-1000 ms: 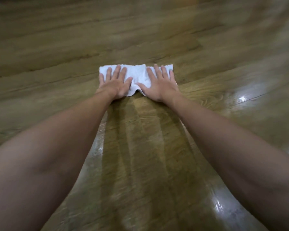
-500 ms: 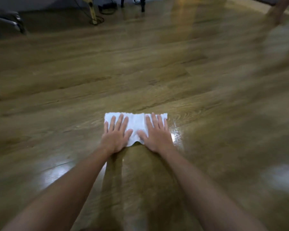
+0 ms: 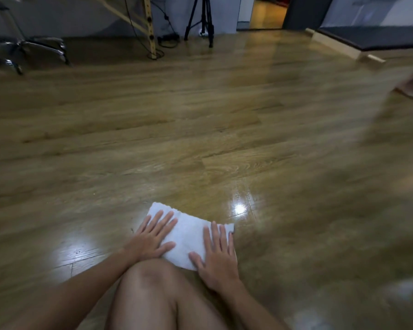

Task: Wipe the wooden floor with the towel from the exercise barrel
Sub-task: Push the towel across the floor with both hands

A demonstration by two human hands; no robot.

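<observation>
Down low near the person, the white towel [image 3: 188, 236] lies flat on the wooden floor [image 3: 200, 139], folded into a rough rectangle and skewed so that its far left corner points away. The left hand [image 3: 150, 236] rests on the towel's left part, its grip spread, fingers straight and fanned, thumb out along the near edge. The right hand [image 3: 218, 252] rests on the right part, its grip likewise flat and spread, fingers pointing away and thumb lying on the cloth. Neither hand pinches the fabric; both press it with open palms. A bare knee [image 3: 150, 279] rises between the forearms, just beside the towel's near edge.

No container shows anywhere in view. The floor gleams with bright patches of reflected light, one just beyond the towel to the right, another to the left of the left arm. Well apart, along the far wall, stand a chrome chair base [image 3: 26, 50] on castors, a slanted wooden frame [image 3: 149, 27] with cables trailing round its foot, and a black tripod [image 3: 202, 20]. At the far right a low platform with a dark mat [image 3: 372, 40] sits on the floor, beside an open doorway [image 3: 268, 13]. A blurred shape at the right edge cannot be made out.
</observation>
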